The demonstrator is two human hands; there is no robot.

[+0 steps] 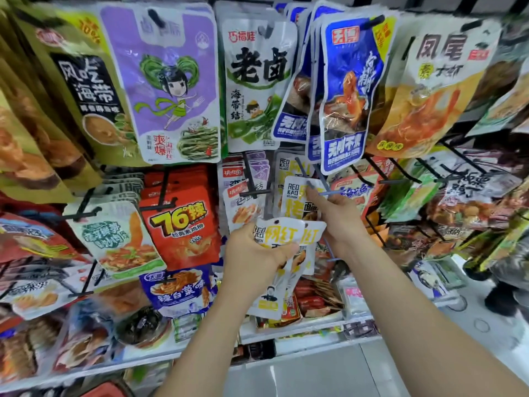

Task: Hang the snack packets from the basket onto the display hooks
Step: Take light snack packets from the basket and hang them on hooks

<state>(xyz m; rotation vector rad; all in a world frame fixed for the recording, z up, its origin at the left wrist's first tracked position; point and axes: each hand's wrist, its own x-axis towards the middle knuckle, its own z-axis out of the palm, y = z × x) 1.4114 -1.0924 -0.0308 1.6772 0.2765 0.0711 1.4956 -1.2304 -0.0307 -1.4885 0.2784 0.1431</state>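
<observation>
Two bare forearms (415,296), bare left hand (257,250) and right hand (337,219), slender fingers (311,194).

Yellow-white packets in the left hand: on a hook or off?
Off. The left hand grips the yellow-white packets below the hook, tops free; right hand holds another packet at it.

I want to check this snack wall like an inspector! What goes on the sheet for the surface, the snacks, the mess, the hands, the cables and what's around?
surface: black display hooks on a rack, crowded with hanging packets.
job's things: one white-and-yellow packet is held up at a hook's tip; more matching packets wait below it.
clutter: loose red packets are piled under the hooks.
grips: the left hand grips the matching packets; the right hand pinches the one at the hook.
cables: nothing seen.
surroundings: a purple packet and a blue packet hang above; grey floor lies below.
</observation>
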